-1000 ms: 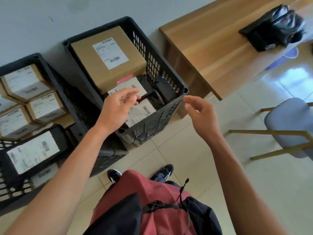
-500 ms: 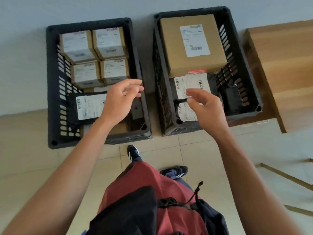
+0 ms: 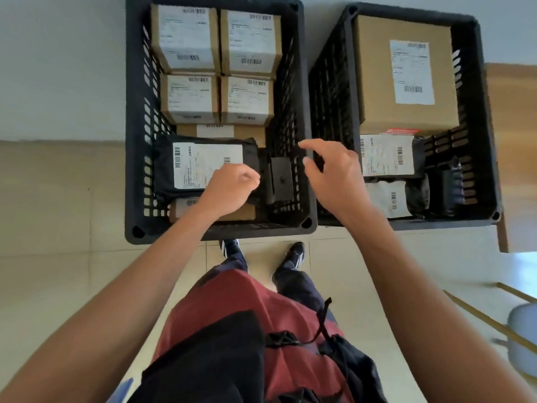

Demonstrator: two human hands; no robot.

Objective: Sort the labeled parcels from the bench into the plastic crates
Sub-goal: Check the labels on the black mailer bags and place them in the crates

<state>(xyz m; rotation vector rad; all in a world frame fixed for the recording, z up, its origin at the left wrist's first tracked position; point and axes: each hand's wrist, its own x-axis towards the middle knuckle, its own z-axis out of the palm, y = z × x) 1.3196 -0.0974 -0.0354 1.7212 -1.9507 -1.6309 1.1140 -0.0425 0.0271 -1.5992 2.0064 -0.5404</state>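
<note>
Both hands have swung leftward: left hand [image 3: 232, 187] now hangs curled and empty over the black labeled parcel [image 3: 203, 167] in the left crate [image 3: 132, 141], right hand [image 3: 334, 173] loose, empty, between crates, likely tidying parcels flat.

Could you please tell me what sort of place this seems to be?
Probably a small parcel-sorting room: two black plastic crates on a tiled floor hold barcode-labelled cardboard boxes and black mailer bags.

Left crate [image 3: 136, 170] far rim cropped.
</note>
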